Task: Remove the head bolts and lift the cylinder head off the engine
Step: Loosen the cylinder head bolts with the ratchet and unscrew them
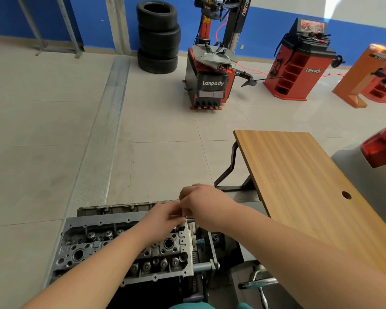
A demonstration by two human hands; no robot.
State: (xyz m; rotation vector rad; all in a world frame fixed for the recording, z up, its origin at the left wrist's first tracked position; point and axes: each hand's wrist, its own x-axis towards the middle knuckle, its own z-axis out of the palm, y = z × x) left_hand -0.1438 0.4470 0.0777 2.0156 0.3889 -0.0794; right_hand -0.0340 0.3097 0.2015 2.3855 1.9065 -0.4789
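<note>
The grey cylinder head (pixel 103 248) sits on the engine, which is mounted on a stand at the bottom of the view, valve springs and round bores showing on top. Both hands meet over its far right corner. My left hand (pixel 163 217) and my right hand (pixel 198 200) each pinch a slim metal piece, blurred, that looks like a head bolt (pixel 183 216), standing upright above the head's corner. Its lower end is hidden among dark parts at the head's edge.
A wooden table (pixel 310 192) stands close on the right, with a car's tail lamp (pixel 381 148) beyond it. On the floor farther off are a tyre changer (pixel 212 83), stacked tyres (pixel 157 36) and a red wheel balancer (pixel 299 63). The stand's crank handle (pixel 259 284) sticks out at lower right.
</note>
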